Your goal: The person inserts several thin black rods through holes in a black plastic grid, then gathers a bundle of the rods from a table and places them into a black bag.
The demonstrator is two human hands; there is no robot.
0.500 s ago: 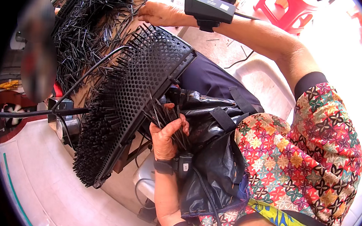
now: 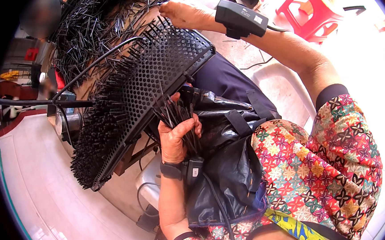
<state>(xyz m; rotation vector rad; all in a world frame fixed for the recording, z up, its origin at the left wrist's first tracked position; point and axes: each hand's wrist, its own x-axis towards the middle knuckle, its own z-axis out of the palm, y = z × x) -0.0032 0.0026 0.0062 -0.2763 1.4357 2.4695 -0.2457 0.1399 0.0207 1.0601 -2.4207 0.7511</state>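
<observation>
At the left edge of the frame, a blurred patch hides part of the background, and a thick black cable (image 2: 28, 102) runs inward toward the pegs of the rack. Beneath it stands a grey metal cylinder (image 2: 61, 122). A thinner black cable (image 2: 84, 77) arcs upward from there, crossing in front of the loose heap of thin black sticks (image 2: 79, 45) that fills the upper left. Lower down and nearer the middle, a black perforated rack (image 2: 160, 66) lies at a slant, its left side bristling with densely packed upright black pegs (image 2: 97, 135).

At the centre, the left hand (image 2: 173, 143) grasps a bundle of thin black sticks (image 2: 171, 112), thumb across it, beside the rack's lower right edge; the bundle covers a little of that edge. A black band (image 2: 171, 170) circles this wrist, with a small black box next to it. Right of the hand, a black plastic apron (image 2: 223, 184) drapes the lap.

Top centre, the right hand (image 2: 184, 13) reaches to the rack's upper end, fingertips near the last pegs; whether they grip a stick cannot be told. A black box-shaped device (image 2: 242, 19) covers its wrist. Upper right stands a red plastic stool (image 2: 296, 21).
</observation>
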